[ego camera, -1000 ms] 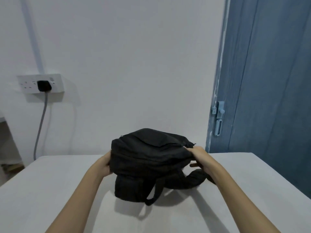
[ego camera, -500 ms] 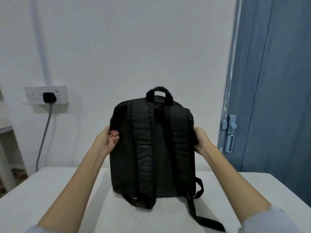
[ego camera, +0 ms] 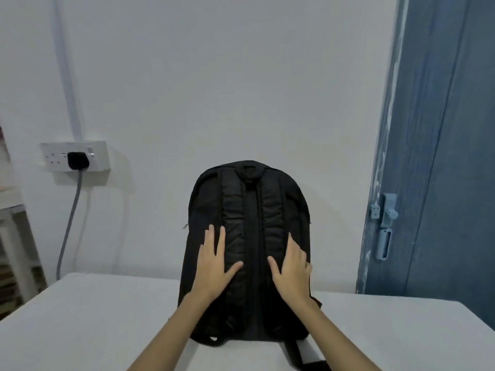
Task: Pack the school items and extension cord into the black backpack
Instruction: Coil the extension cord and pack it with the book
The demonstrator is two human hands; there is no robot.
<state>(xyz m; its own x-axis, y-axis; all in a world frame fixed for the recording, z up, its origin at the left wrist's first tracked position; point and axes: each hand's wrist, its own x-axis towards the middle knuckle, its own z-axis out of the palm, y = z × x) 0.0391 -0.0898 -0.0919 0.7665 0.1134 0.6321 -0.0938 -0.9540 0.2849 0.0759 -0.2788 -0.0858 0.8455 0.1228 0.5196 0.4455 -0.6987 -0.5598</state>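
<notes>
Both hands had left the backpack's [ego camera: 249, 223] sides; left hand [ego camera: 214, 266] and right hand [ego camera: 292, 269] pressed flat, fingers straight, against its standing back—packing could begin.

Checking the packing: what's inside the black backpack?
Cannot tell. The black backpack stands with its strap side facing the camera, left hand and right hand flat on it.
</notes>
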